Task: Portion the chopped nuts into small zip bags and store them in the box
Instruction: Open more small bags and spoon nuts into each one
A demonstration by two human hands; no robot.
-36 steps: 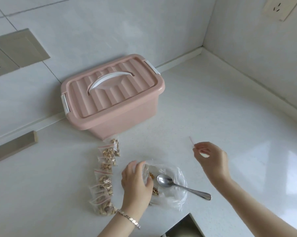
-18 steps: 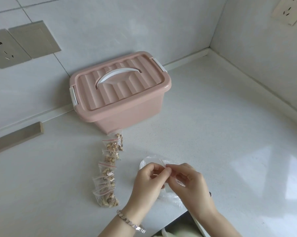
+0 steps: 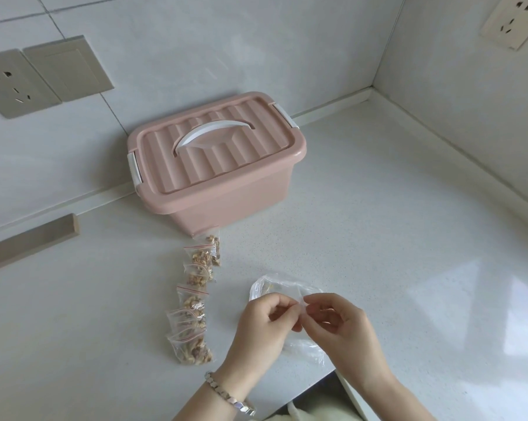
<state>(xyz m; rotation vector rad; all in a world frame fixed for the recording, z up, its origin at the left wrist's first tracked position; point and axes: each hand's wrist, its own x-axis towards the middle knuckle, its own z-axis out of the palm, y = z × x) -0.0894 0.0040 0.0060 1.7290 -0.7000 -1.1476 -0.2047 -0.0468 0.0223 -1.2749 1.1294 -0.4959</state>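
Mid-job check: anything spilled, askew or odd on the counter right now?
Nothing stands out. No loose nuts show on the counter; the filled bags lie in an overlapping row in front of the pink box, whose lid is shut. The left hand and right hand pinch a small clear bag above the large bag.

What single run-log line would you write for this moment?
left hand: pinches small clear zip bag | right hand: pinches same bag | pink lidded plastic box: closed | filled nut bags: on white counter

1. The right hand (image 3: pixel 344 332) has come in from mid-right of the frame to meet the left hand (image 3: pixel 262 326) at lower centre.
2. Both now pinch a small clear plastic zip bag (image 3: pixel 300 305) together.
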